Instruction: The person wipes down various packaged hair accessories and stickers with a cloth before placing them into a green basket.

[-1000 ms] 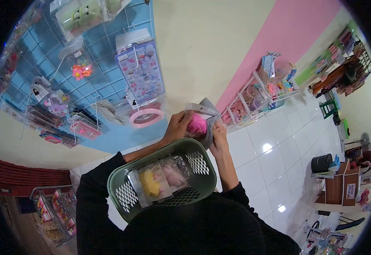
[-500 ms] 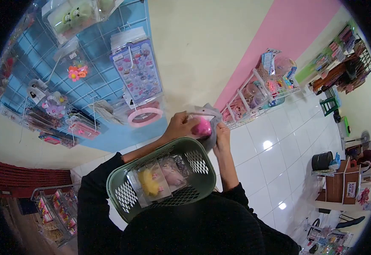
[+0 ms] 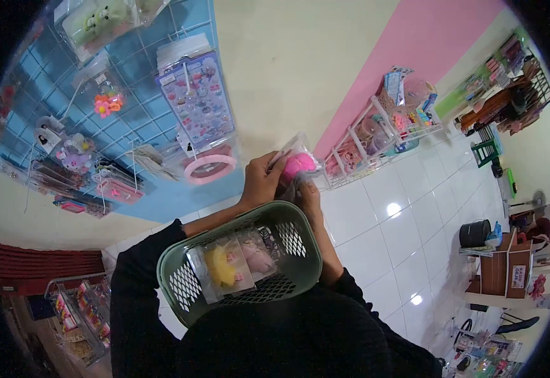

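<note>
A: That basket (image 3: 240, 268) hangs on one arm, packs (image 3: 231, 268) loose inside. If it tips, they'd probably slide out.

B: Yeah. Left hand (image 3: 261, 183) pinches the pink toy pack (image 3: 297, 165), held up just past the rim; right hand (image 3: 306, 192) is curled on grey cloth (image 3: 291, 186) under it. Slick plastic, could slip. Grid wall (image 3: 130, 120) hooks look snaggy.

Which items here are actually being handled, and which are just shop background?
In hand: pink packaged toy, held by left hand and right hand; green basket with packets.
Background: blue grid wall, pink ring, white rack.
</note>
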`<state>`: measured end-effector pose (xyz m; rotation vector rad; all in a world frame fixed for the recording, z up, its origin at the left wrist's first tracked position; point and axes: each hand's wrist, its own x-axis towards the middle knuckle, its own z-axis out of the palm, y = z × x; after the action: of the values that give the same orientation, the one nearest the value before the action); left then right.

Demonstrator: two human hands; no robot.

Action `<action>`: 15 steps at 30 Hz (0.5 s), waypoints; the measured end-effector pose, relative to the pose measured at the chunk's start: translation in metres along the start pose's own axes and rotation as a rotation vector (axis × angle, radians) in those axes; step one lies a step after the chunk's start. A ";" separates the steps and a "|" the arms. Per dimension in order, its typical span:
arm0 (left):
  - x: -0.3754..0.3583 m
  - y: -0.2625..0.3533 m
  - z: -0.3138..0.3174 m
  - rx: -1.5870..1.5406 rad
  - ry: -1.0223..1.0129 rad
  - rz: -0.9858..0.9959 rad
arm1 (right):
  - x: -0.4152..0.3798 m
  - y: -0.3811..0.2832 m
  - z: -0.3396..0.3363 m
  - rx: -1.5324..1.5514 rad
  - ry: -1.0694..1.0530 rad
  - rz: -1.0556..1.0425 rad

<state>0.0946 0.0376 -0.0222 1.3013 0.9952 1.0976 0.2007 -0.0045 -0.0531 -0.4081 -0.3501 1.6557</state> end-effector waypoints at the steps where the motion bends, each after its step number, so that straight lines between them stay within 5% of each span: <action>1: 0.002 0.000 -0.001 0.197 -0.026 0.059 | 0.003 0.000 0.004 -0.323 0.150 -0.170; 5: -0.003 0.006 0.004 -0.175 0.072 -0.014 | 0.007 -0.009 0.004 -0.547 0.221 -0.173; 12: -0.003 0.011 -0.004 -0.347 0.034 -0.056 | -0.001 -0.059 -0.031 -0.886 -0.147 -0.008; 15: -0.004 0.014 -0.006 -0.330 -0.029 -0.108 | -0.004 -0.085 -0.038 -0.738 0.093 0.138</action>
<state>0.0873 0.0346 -0.0091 0.9828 0.8124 1.1033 0.2938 0.0017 -0.0476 -1.0724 -0.8823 1.5908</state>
